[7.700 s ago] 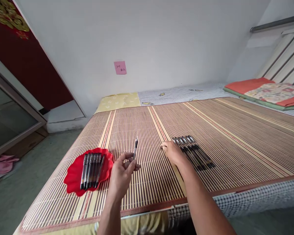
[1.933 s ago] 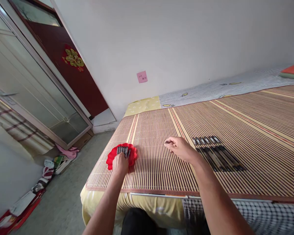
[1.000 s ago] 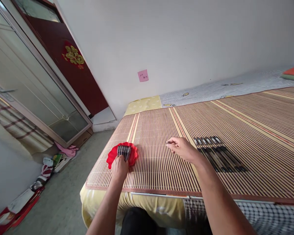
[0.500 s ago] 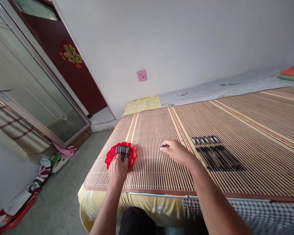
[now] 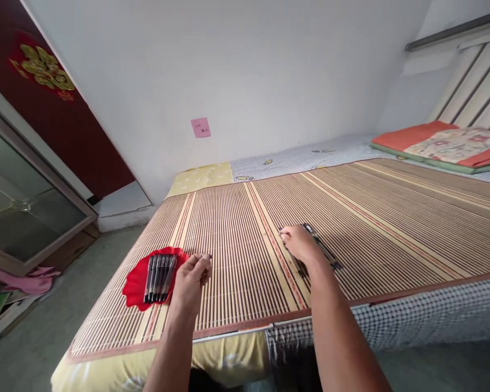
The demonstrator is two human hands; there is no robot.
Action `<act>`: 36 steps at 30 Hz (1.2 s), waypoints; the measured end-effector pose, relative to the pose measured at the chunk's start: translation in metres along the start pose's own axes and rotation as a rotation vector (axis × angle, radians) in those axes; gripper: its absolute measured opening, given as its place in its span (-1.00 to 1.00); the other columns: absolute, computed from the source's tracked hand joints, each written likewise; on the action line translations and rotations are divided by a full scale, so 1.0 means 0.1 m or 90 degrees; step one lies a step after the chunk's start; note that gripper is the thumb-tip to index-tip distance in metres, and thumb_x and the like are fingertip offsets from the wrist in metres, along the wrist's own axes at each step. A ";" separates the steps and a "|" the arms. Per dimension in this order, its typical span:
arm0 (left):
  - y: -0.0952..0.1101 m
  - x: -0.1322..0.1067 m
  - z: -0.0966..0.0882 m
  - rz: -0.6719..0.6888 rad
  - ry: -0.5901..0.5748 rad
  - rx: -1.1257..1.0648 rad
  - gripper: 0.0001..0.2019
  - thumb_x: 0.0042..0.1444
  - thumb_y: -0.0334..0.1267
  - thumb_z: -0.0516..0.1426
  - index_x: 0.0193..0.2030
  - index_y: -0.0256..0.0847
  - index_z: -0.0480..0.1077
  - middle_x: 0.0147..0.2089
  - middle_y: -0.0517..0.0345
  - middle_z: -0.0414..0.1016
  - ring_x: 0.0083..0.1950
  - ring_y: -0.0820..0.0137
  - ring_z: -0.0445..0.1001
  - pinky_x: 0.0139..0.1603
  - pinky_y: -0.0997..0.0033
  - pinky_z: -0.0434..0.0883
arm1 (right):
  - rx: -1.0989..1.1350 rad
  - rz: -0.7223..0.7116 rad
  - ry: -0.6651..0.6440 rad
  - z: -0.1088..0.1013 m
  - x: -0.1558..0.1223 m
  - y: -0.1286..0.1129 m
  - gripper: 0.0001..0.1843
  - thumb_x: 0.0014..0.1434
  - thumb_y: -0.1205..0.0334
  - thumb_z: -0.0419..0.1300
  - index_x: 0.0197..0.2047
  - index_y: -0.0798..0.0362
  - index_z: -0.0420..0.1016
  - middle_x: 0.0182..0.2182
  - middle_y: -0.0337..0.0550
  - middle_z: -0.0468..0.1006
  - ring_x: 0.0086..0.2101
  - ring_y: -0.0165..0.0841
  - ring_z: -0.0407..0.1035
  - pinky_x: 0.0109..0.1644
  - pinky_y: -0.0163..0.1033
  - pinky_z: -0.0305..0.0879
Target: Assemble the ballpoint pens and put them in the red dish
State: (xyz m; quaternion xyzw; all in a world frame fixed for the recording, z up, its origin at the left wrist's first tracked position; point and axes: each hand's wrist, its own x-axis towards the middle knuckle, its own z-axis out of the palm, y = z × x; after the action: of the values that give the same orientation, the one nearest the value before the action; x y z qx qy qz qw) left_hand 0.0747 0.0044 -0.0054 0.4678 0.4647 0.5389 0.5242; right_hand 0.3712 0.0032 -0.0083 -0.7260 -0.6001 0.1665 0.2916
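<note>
My left hand (image 5: pixel 194 272) is closed in a pinch just right of a red plate with a wavy rim (image 5: pixel 133 283). A tiny dark tip shows at its fingertips; what they hold is mostly hidden. On the plate lies a row of several black-capped pens (image 5: pixel 160 277), side by side. My right hand (image 5: pixel 299 243) reaches down to the mat with its fingers closed around a pen (image 5: pixel 301 269), most of which the hand covers. Right beside that hand, more black pens (image 5: pixel 324 247) lie slanted on the mat, partly hidden by the wrist.
A striped bamboo mat (image 5: pixel 228 294) covers the bed. Folded orange and floral bedding (image 5: pixel 441 144) lies at the far right. A pink note (image 5: pixel 200 127) sticks to the white wall. To the left are a glass-paned door (image 5: pixel 24 201) and grey floor.
The view has swung right. My left hand has let go of the pens on the red plate and moved to its right. My right hand has moved over to the pens on the mat.
</note>
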 end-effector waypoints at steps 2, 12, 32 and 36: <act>0.00 0.08 0.07 -0.029 0.001 -0.114 -0.58 -0.25 -0.04 0.48 -0.38 -0.28 0.49 -0.50 0.26 0.38 -0.51 0.55 0.25 -0.55 0.59 0.15 | -0.046 0.057 0.020 -0.05 0.02 0.16 -0.70 0.26 0.44 0.07 -0.41 0.12 0.58 -0.49 -0.08 0.52 -0.49 -0.36 0.27 -0.38 -0.25 -0.02; -0.40 0.06 0.02 -0.069 0.021 -0.162 -0.58 -0.28 -0.07 0.51 -0.43 -0.32 0.50 -0.57 0.28 0.37 -0.59 0.63 0.17 -0.62 0.65 0.09 | -0.165 0.147 -0.055 0.02 0.04 0.21 -0.69 0.23 0.47 0.12 -0.44 0.13 0.64 -0.41 0.05 0.62 -0.43 -0.31 0.41 -0.36 -0.24 0.03; -0.09 0.10 -0.26 -0.042 0.041 -0.202 -0.61 -0.23 -0.11 0.52 -0.35 -0.28 0.54 -0.48 0.25 0.44 -0.52 0.59 0.28 -0.57 0.69 0.24 | -0.234 0.149 -0.077 0.05 0.02 0.09 -0.70 0.30 0.38 0.08 -0.26 0.11 0.67 -0.32 0.05 0.66 -0.36 -0.29 0.51 -0.35 -0.26 0.13; -0.12 0.12 -0.25 -0.051 0.032 -0.198 -0.62 -0.23 -0.11 0.52 -0.38 -0.27 0.52 -0.49 0.27 0.43 -0.55 0.61 0.24 -0.59 0.67 0.22 | -0.259 0.178 -0.096 0.08 0.03 0.11 -0.78 0.22 0.37 0.17 -0.27 0.18 0.68 -0.33 0.16 0.66 -0.31 -0.18 0.55 -0.36 -0.23 0.14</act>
State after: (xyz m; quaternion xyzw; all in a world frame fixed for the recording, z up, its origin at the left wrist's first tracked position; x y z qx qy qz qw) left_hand 0.0515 0.0160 -0.0207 0.3484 0.4072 0.5944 0.5996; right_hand 0.3761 0.0069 -0.0209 -0.8312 -0.5351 0.1349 0.0677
